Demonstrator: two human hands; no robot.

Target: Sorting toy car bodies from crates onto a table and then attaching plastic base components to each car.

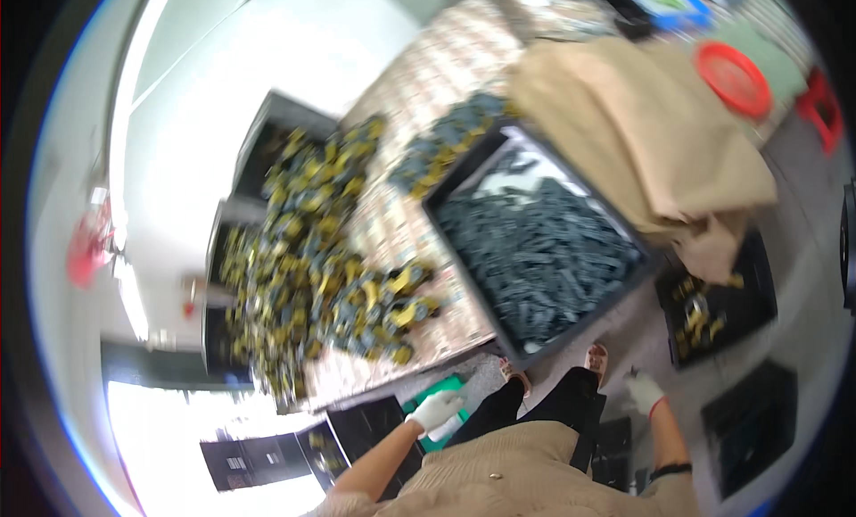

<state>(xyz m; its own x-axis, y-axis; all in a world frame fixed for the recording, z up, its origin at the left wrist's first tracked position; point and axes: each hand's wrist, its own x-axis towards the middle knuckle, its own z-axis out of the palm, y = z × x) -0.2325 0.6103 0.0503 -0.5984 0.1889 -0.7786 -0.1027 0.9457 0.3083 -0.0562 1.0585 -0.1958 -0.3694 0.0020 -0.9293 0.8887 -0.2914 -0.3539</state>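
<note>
My left hand [436, 412], in a white glove, hangs low by the table's near edge, beside a green container [443, 390]. Its fingers look loosely stretched, with nothing visible in them. My right hand [644, 393], in a white glove with a red cuff, is out to the right of my legs. Its fingers look closed, with a small dark bit at their tips, too blurred to name. Ahead of both hands, a black tray [571, 343] full of dark grey slender parts sits at the table edge. Yellow-and-grey parts [312, 267] are heaped on the table to its left.
Black bins [214, 289] line the table's far left side. Brown cloth [624, 124] drapes the right end, near a red round lid [733, 78]. On the floor at right are a black tray with yellow pieces [700, 325] and another dark tray [749, 423].
</note>
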